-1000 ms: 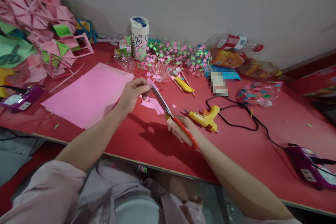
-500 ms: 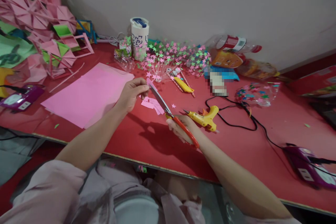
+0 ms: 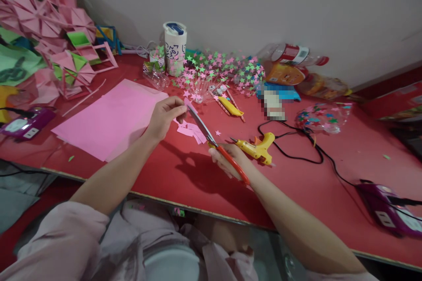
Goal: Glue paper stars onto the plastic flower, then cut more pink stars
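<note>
My left hand point(image 3: 165, 116) pinches a small piece of pink paper point(image 3: 187, 102) between thumb and fingers. In my right hand point(image 3: 227, 158) are scissors point(image 3: 232, 163) with red-orange handles, their blades running up and left to the paper at my left fingertips. Small cut pink paper pieces point(image 3: 192, 131) lie on the red table just below the blades. Pink sheets point(image 3: 112, 118) are spread beneath and left of my left hand. A yellow glue gun point(image 3: 259, 148) rests just right of my right hand.
Star-decorated clear plastic point(image 3: 224, 70) lies at the back beside a white tumbler point(image 3: 175, 48). A yellow cutter point(image 3: 231, 106) is in front of it. Folded pink paper shapes point(image 3: 52, 22) pile up at the left. Black cable point(image 3: 329, 167) runs to a purple power strip point(image 3: 389, 208).
Almost nothing differs. My left hand has shifted very slightly, and the scissors stay at the pink paper.
</note>
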### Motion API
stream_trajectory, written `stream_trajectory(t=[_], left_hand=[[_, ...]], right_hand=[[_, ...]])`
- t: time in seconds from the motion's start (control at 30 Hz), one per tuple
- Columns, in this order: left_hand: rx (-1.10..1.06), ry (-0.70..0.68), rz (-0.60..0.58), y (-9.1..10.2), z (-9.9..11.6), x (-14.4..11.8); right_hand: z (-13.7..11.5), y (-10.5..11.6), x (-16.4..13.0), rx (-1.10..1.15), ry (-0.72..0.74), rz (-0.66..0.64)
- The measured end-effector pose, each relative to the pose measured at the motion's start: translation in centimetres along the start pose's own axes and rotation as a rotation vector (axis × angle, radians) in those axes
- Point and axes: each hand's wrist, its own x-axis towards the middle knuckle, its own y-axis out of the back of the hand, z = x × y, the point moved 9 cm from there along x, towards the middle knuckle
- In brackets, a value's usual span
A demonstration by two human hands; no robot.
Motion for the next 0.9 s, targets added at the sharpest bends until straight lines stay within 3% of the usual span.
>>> stream_trajectory(t=[0.27,0.9], left_hand=[[-0.013,-0.027,0.019,-0.4,0.0,-0.4],[-0.109,-0.015,0.132,-1.3,-1.0,-2.1]], right_hand=[[0.3,-0.4,-0.1,0.011,-0.035,-0.018],[-0.4,-1.2,-0.5,-0.026,0.043,0.006]])
